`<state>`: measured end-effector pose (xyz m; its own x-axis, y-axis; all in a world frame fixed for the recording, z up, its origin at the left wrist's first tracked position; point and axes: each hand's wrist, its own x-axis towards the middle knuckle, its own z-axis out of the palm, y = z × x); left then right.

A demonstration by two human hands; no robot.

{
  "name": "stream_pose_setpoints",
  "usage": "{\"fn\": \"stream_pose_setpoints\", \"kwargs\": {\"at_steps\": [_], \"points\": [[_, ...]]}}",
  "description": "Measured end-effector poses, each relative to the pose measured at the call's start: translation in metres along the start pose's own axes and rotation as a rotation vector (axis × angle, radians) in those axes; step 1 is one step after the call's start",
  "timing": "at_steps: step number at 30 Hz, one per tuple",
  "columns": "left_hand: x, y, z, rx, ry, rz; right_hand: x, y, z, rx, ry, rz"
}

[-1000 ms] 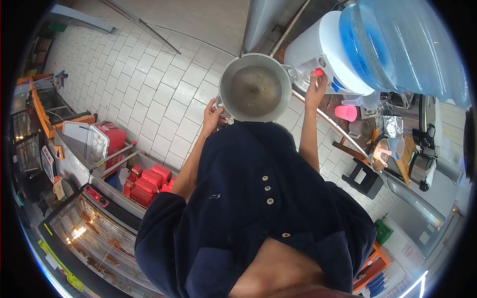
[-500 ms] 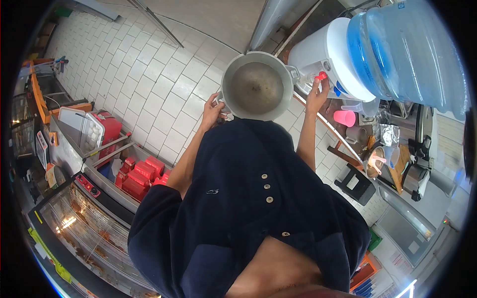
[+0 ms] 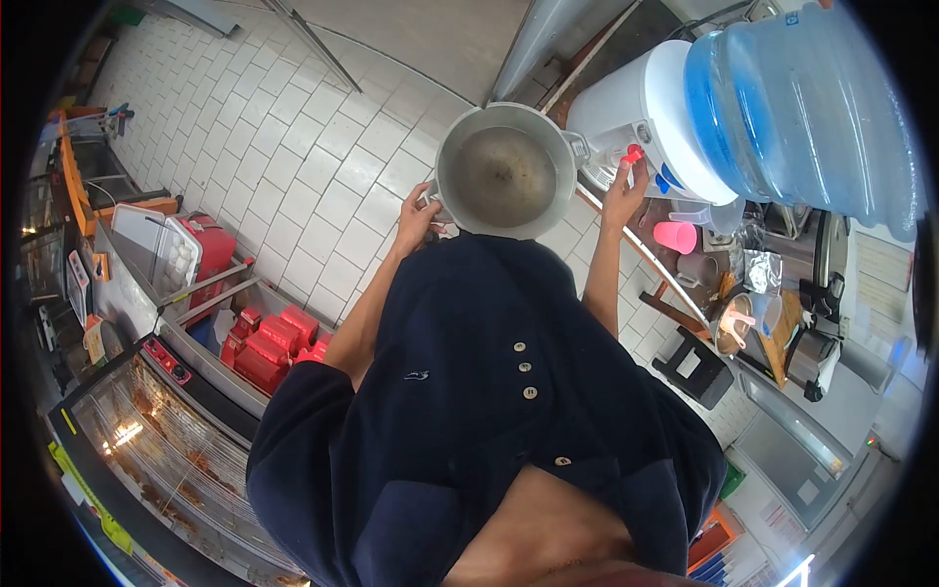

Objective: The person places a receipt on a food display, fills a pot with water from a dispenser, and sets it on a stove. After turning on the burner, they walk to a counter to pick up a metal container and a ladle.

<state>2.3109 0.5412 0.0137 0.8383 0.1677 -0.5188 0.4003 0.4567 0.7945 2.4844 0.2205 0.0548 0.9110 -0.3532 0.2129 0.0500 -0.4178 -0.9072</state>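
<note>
While pot (image 3: 506, 169) fills, pink cup (image 3: 676, 236) nearby

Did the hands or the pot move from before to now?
Hardly. The left hand still grips the pot handle and holds it under the dispenser; the right hand stays at the red tap. Only the camera view shifted slightly.

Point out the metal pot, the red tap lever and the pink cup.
metal pot (image 3: 505, 176): head view, on the inside bottom of the pot.
red tap lever (image 3: 634, 154): head view, on the red lever's tip at the dispenser.
pink cup (image 3: 675, 236): head view, on the cup's side wall.
</note>
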Motion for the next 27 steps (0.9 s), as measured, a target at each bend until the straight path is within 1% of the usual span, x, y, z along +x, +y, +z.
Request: {"fn": "stream_pose_setpoints", "kwargs": {"at_steps": [13, 27], "points": [[-0.002, 0.0, 0.002, 0.001, 0.01, -0.002, -0.002, -0.009, -0.001, -0.02, -0.016, -0.077], [-0.004, 0.004, 0.003, -0.015, -0.016, 0.01, 0.002, 0.006, 0.004, -0.013, -0.02, -0.044]]}}
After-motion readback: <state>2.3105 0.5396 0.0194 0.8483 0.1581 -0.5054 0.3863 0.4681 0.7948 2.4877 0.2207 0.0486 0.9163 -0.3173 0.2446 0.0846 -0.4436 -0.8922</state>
